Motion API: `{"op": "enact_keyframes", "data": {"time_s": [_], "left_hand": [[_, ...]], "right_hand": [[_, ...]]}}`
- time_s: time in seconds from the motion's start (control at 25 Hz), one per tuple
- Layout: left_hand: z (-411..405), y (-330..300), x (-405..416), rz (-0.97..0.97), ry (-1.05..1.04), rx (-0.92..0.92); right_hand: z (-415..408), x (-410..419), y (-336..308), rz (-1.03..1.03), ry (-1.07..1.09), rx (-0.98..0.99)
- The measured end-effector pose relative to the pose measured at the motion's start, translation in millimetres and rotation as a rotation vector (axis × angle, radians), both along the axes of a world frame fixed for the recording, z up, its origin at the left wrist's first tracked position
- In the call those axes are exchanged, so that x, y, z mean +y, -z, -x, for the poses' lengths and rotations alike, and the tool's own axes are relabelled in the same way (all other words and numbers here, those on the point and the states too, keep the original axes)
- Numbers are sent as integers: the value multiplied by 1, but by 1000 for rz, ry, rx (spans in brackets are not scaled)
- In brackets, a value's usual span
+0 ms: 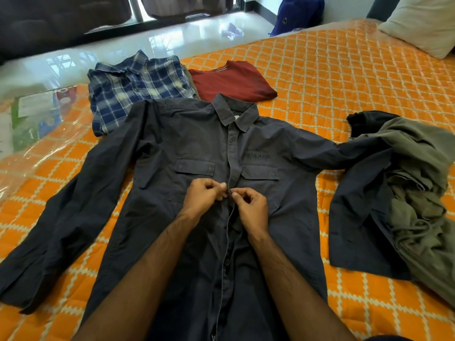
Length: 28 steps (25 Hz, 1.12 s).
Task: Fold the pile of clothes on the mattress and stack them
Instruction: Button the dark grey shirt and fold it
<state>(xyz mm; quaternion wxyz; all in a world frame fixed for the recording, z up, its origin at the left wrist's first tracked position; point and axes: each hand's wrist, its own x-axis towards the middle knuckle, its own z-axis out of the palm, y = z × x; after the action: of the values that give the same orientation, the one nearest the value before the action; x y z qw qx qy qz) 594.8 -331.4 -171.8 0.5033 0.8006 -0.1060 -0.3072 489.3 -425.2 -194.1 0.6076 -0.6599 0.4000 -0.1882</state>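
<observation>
Dark grey shirt (pixel 197 153) lies face up, spread flat on the orange quilted mattress (pixel 344 75), both sleeves out to the sides, the right sleeve draped onto the unfolded heap. Left hand (pixel 200 196) and right hand (pixel 251 207) meet at the placket mid-chest, just below the two flapped pockets; fingers of both curled, pinching the two front edges together, looks like doing up a button. Fabric reads as thin woven cotton: light, limp, creases easily, no stiffness except collar and placket, not slippery on the quilt. Best hold for folding is probably at shoulder seams or sleeve cuffs, then the hem; pinch grip is enough. Count: one shirt being worked, two folded items past its collar, plaid shirt (pixel 138 87) and maroon tee (pixel 234 81), side by side and touching, not stacked yet. Something olive peeks between them, cannot tell what. Right side: heap of olive clothing (pixel 423 193) with a black piece (pixel 364 121), at least two garments, exact number unclear. One pillow (pixel 423 23) at far corner.
</observation>
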Motion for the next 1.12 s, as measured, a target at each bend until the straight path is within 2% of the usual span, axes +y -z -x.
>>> {"op": "enact_keyframes", "data": {"time_s": [0.08,0.2,0.36,0.52,0.76,0.8,0.88,0.96,1.04,1.12], "left_hand": [[-1,-1,0,-23,22,2],[1,5,-1,-74,-5,-105],[4,10,-1,-79,-13,-162],[3,9,-2,-57,28,-205],[-18,-1,-3,-151,302,-287],[-25,-4,-4,-155,352,-277],[-36,-7,-9,-152,433,-292],[-41,-7,-17,-144,486,-410],[-44,-4,-24,-125,516,-458],[-49,0,-27,-85,542,-428]], "right_hand": [[-3,-1,-2,-20,-6,24],[-5,-3,-7,10,-47,126],[-8,-10,-12,79,-122,235],[-14,-13,-16,59,-103,273],[-16,-34,-29,-34,-242,308],[-20,-45,-37,-5,-245,285],[-36,-63,-51,241,-186,226],[-58,-69,-62,349,-187,195],[-78,-71,-60,300,-243,291],[-86,-79,-50,203,-254,365]]}}
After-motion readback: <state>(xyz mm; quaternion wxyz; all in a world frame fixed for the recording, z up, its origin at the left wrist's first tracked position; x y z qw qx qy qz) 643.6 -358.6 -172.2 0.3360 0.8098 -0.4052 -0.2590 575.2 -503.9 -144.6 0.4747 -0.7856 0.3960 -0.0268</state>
